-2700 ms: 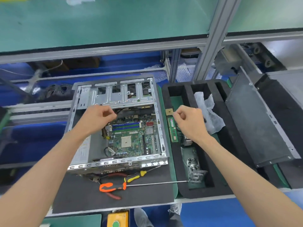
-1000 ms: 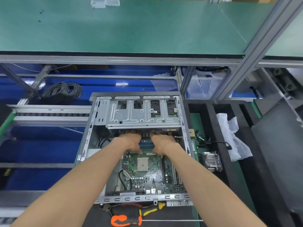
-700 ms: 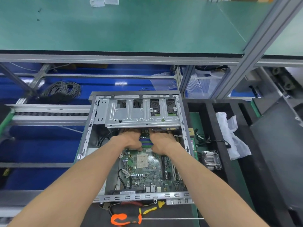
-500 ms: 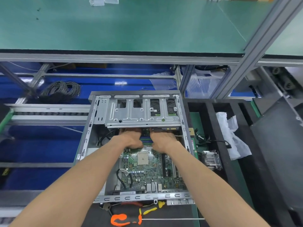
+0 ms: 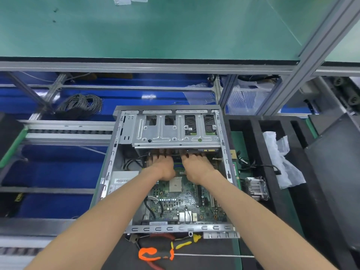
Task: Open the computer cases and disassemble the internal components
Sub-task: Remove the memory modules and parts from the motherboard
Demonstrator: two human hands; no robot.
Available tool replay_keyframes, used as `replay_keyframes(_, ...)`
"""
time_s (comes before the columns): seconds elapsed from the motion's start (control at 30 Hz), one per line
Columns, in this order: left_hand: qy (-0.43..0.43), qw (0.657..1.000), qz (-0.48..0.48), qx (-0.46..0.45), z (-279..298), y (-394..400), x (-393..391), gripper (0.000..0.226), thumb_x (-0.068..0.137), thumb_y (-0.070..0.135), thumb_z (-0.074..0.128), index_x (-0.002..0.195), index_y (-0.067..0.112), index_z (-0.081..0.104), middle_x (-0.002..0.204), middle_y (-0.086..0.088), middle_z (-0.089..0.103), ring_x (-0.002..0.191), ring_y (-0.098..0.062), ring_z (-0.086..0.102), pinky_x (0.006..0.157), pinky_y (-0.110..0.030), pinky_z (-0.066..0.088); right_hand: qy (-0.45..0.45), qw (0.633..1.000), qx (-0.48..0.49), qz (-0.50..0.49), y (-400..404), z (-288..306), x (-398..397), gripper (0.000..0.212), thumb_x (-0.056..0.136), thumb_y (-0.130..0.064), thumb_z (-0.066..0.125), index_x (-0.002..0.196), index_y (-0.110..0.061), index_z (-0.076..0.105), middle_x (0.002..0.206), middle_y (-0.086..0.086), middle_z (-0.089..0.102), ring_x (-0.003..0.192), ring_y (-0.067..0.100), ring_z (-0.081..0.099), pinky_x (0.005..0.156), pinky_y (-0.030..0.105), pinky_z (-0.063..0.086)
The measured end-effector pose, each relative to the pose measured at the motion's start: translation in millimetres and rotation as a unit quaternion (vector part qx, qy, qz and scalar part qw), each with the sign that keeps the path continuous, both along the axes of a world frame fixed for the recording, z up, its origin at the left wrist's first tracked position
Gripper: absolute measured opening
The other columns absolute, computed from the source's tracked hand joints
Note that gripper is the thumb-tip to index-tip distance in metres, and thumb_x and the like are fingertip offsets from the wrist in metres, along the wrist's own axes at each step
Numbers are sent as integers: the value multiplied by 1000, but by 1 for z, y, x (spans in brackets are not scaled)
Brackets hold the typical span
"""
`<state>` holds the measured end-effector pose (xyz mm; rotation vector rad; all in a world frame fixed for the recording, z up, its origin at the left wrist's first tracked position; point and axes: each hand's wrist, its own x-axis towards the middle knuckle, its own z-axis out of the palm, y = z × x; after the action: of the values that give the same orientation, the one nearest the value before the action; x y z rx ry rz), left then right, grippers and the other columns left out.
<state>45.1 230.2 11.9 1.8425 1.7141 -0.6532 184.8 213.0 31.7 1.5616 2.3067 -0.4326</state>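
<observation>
An open grey computer case (image 5: 109, 172) lies flat in front of me, with its green motherboard (image 5: 175, 201) exposed and a silver drive cage (image 5: 171, 131) across the far end. Both my hands are inside it, side by side just below the cage. My left hand (image 5: 163, 168) and my right hand (image 5: 196, 166) lie over the blue memory slots (image 5: 178, 166), fingers stretched forward and pressing down. The fingertips reach the cage's edge and are partly hidden. The bare CPU socket (image 5: 175, 184) shows just behind my wrists.
A black foam tray (image 5: 251, 137) to the right holds a heatsink (image 5: 255, 187), cables, a memory stick (image 5: 234, 170) and a white bag (image 5: 282, 162). Beyond it leans a dark side panel (image 5: 335, 172). Orange pliers (image 5: 150, 254) and a yellow screwdriver (image 5: 183, 244) lie near me.
Both hands went from above the case and tray down into the case to the memory slots. Over the last second they stay there, barely shifting.
</observation>
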Motion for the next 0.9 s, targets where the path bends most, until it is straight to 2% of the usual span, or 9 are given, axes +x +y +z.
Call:
replay_keyframes(0.1,-19,1000,7,14,3,-19,-2,75,96,31,55,154,2,16,154,-26,27,144,-43,24,119,-50,22,78,995,30,60,-19,9,3,47,92,-10,63,136,-5,50,128,17,54,120,34,53,100,45,48)
replay_keyframes(0.17,-19,999,18,38,7,-27,-3,77,96,28,53,153,-2,12,152,-29,29,143,-42,24,119,-49,18,117,991,-25,61,-29,16,6,30,90,-7,61,120,-6,60,116,14,59,108,33,60,88,41,55)
replay_keyframes(0.23,-27,997,45,54,12,-32,-3,73,96,25,54,150,-5,16,150,-30,29,142,-43,23,119,-47,20,122,985,-111,39,-37,20,8,25,88,-4,59,112,-6,67,105,12,65,96,31,65,83,41,58)
replay_keyframes(0.3,-45,994,80,59,17,-37,-3,68,95,21,55,148,-4,21,149,-31,30,139,-42,30,116,-43,29,99,980,-170,36,-45,22,10,31,85,-5,61,115,-8,68,104,10,66,95,29,65,85,44,59)
replay_keyframes(0.4,-60,988,132,58,22,-43,-2,65,95,17,55,147,-2,22,145,-32,34,126,-39,48,100,-38,45,57,972,-223,49,-58,22,10,44,79,-7,58,123,-13,63,106,9,63,93,30,64,82,44,60)
replay_keyframes(0.53,-66,981,173,51,24,-47,-2,72,94,16,54,151,-1,13,144,-31,37,121,-37,53,94,-38,50,33,964,-255,63,-70,21,12,58,80,-7,56,138,-12,52,108,8,61,84,23,61,69,31,55)
replay_keyframes(0.67,-75,974,208,43,24,-48,-1,78,94,15,54,152,-2,6,140,-25,46,117,-32,56,88,-36,51,27,971,-228,70,-77,21,10,50,88,-4,58,137,-9,52,125,16,61,106,34,62,91,45,56)
replay_keyframes(0.83,-61,969,235,37,24,-43,1,76,96,21,52,151,-9,9,146,-29,39,131,-37,47,99,-37,45,11,968,-232,94,-74,22,2,40,91,-7,57,131,-5,55,112,16,62,85,29,59,73,37,54)
replay_keyframes(0.9,-42,975,213,43,22,-40,-3,69,99,28,50,149,-11,21,148,-27,39,134,-37,44,103,-37,43,10,970,-220,103,-75,21,0,37,92,-6,58,129,-4,55,114,19,61,91,32,59,77,39,54)
